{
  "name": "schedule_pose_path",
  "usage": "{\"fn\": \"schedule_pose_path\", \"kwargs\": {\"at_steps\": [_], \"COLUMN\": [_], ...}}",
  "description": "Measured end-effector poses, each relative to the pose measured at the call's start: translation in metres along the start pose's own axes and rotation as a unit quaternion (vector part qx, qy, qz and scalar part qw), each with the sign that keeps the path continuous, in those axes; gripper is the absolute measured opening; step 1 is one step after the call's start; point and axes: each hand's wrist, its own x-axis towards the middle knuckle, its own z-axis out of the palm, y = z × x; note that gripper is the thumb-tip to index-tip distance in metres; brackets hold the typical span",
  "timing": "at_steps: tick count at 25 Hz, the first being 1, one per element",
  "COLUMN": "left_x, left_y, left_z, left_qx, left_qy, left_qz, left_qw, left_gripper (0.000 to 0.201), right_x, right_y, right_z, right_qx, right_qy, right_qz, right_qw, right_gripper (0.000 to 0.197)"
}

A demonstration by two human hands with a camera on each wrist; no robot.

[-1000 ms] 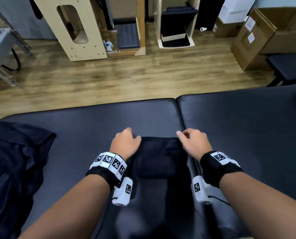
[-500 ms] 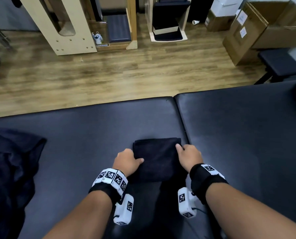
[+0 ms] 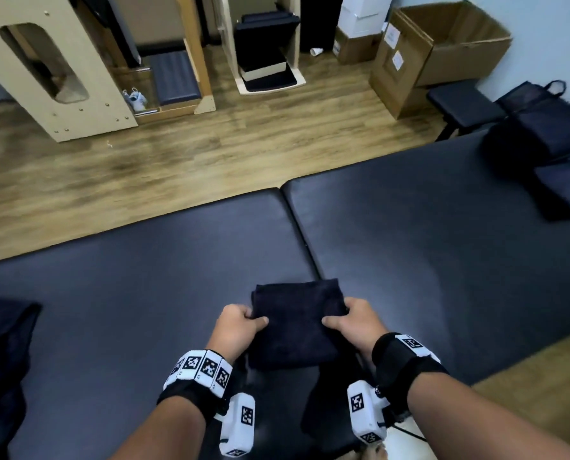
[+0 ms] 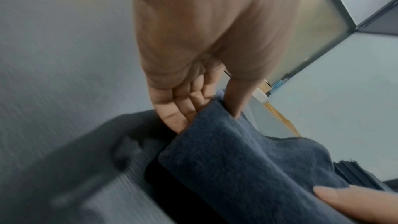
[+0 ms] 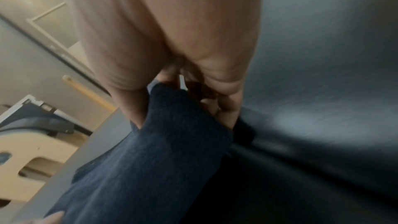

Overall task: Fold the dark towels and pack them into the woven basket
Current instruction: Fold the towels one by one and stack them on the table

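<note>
A small folded dark towel [image 3: 296, 323] sits between my hands just over the black padded table [image 3: 144, 293]. My left hand [image 3: 253, 318] pinches its left edge, thumb on top and fingers underneath. My right hand [image 3: 335, 315] pinches the right edge the same way. In the left wrist view the fingers [image 4: 185, 106] lie under the blue-black towel [image 4: 237, 159]. The right wrist view shows the towel [image 5: 150, 151] clamped between thumb and fingers. A dark basket with a loop handle [image 3: 539, 107] stands at the table's far right, with dark folded cloth [image 3: 562, 187] in front of it.
A heap of unfolded dark towels [image 3: 1, 360] lies at the table's left edge. A seam [image 3: 296, 227] splits the table into two pads. Beyond the far edge are wooden floor, a cardboard box [image 3: 443, 51], a black stool [image 3: 463, 104] and wooden furniture [image 3: 54, 71].
My hands slid from the towel's far corners back to its side edges and now pinch it. The view has swung right, bringing the basket into sight.
</note>
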Motion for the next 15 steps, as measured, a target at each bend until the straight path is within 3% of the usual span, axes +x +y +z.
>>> {"fn": "schedule_pose_path", "kwargs": {"at_steps": [5, 11, 15], "left_x": [-0.03, -0.081, -0.105], "left_y": [0.05, 0.131, 0.181], "left_z": [0.088, 0.231, 0.309], "left_qx": [-0.01, 0.04, 0.042], "left_qy": [-0.095, -0.118, -0.163], "left_qz": [0.014, 0.048, 0.07], "left_qw": [0.995, 0.991, 0.983], "left_gripper": [0.029, 0.029, 0.02], "right_x": [-0.029, -0.064, -0.075], "right_y": [0.066, 0.154, 0.192], "right_z": [-0.097, -0.233, -0.325], "right_qx": [0.058, 0.147, 0.185], "right_qy": [0.023, 0.09, 0.116], "right_qz": [0.016, -0.002, -0.018], "right_qw": [0.998, 0.985, 0.976], "right_gripper": [0.015, 0.023, 0.014]}}
